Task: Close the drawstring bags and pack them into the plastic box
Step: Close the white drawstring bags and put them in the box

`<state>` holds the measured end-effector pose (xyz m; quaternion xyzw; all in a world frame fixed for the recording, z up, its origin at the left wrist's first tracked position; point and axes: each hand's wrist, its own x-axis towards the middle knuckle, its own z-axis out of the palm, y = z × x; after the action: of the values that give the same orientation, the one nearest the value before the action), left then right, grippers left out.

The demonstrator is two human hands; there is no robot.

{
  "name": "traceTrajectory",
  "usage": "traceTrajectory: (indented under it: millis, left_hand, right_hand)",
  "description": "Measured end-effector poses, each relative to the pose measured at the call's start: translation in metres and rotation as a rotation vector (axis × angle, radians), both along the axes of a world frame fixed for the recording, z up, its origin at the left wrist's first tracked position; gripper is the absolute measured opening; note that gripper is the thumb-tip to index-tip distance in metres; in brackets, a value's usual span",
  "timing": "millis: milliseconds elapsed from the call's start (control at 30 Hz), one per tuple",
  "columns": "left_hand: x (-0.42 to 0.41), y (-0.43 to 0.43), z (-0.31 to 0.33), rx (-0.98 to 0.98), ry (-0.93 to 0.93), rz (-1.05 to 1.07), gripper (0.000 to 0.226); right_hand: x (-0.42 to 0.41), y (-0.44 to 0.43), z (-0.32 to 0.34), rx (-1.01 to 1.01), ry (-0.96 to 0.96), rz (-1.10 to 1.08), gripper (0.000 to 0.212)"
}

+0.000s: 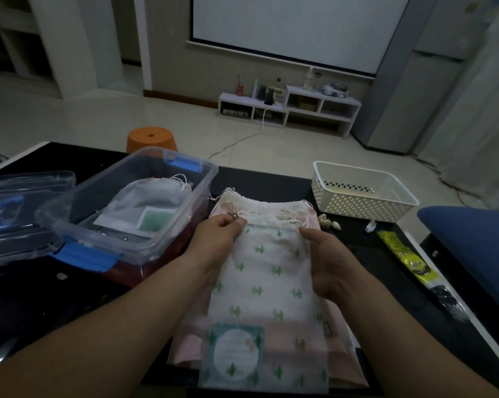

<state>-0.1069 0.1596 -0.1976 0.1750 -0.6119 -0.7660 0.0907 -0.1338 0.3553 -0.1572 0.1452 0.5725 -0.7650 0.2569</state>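
A white drawstring bag with green cactus print (268,285) lies on top of a pink bag (340,351) on the dark table in front of me. My left hand (216,239) pinches the cactus bag's top left corner by its cord. My right hand (326,259) grips its top right edge. The clear plastic box (168,239) with blue latches stands open at the left. Inside it lies a closed white bag (153,193) with its cords bunched at the far end.
The box's clear lid (21,214) lies at the far left. A white perforated basket (366,191) stands at the back right, with small shells (328,222) before it. A yellow-green packet (406,257) lies along the right edge. An orange stool (152,139) stands behind the table.
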Motion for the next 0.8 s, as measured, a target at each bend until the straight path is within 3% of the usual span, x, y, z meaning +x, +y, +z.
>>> traceTrajectory:
  millis: [100, 300, 567, 667, 800]
  left_hand:
    - [0.003, 0.000, 0.001, 0.040, -0.012, -0.020, 0.024]
    - [0.001, -0.001, 0.007, 0.310, -0.084, -0.060, 0.015]
    - [-0.005, 0.001, 0.007, 0.545, -0.143, -0.016, 0.027]
    - [-0.004, 0.000, 0.012, 0.627, -0.136, -0.025, 0.017]
    - [-0.004, -0.001, 0.021, 0.767, -0.106, 0.017, 0.032]
  right_hand:
    - [0.001, -0.004, 0.000, 0.023, 0.012, -0.018, 0.030]
    - [0.001, -0.007, 0.004, -0.062, 0.040, -0.082, 0.023]
    - [0.001, 0.001, 0.011, -0.176, -0.049, -0.232, 0.041]
    - [-0.001, 0.005, 0.012, -0.229, -0.075, -0.326, 0.042]
    - [0.001, 0.009, 0.022, -0.298, -0.060, -0.421, 0.037]
